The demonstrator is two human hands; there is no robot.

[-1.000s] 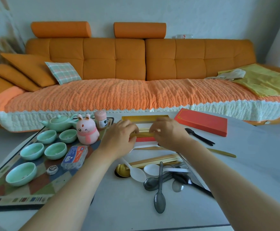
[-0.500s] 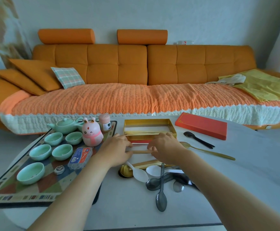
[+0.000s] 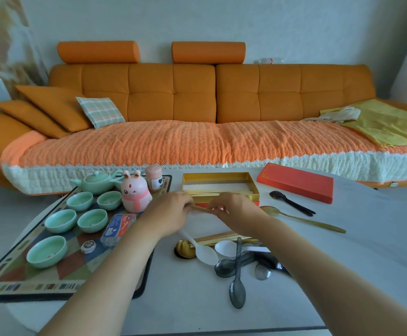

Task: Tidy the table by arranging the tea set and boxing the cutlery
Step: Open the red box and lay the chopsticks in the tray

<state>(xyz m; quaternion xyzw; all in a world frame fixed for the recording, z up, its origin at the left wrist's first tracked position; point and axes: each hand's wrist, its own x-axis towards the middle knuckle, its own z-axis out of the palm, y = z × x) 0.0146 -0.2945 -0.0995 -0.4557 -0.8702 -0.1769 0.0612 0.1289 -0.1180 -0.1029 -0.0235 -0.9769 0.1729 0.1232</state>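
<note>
My left hand (image 3: 168,214) and my right hand (image 3: 234,210) together pinch a thin pale wooden stick, likely chopsticks (image 3: 201,209), held level just in front of the open gold box (image 3: 252,185). Several similar sticks lie inside that box. Its red lid (image 3: 297,181) rests to the right. On the patterned tray (image 3: 15,284) at the left stand a green teapot (image 3: 95,181) and several green cups (image 3: 46,251). Near me lies a heap of spoons, white (image 3: 206,253) and grey (image 3: 236,291), over more chopsticks (image 3: 218,238).
A gold spoon (image 3: 301,219) and a black spoon (image 3: 290,202) lie right of the box. A pink rabbit figure (image 3: 134,194), a small pink jar (image 3: 154,178) and a blue packet (image 3: 120,225) sit on the tray. An orange sofa (image 3: 197,132) stands behind the table.
Both hands came back from over the box toward me and now hold a stick between them just in front of it. The camera has tilted up a little.
</note>
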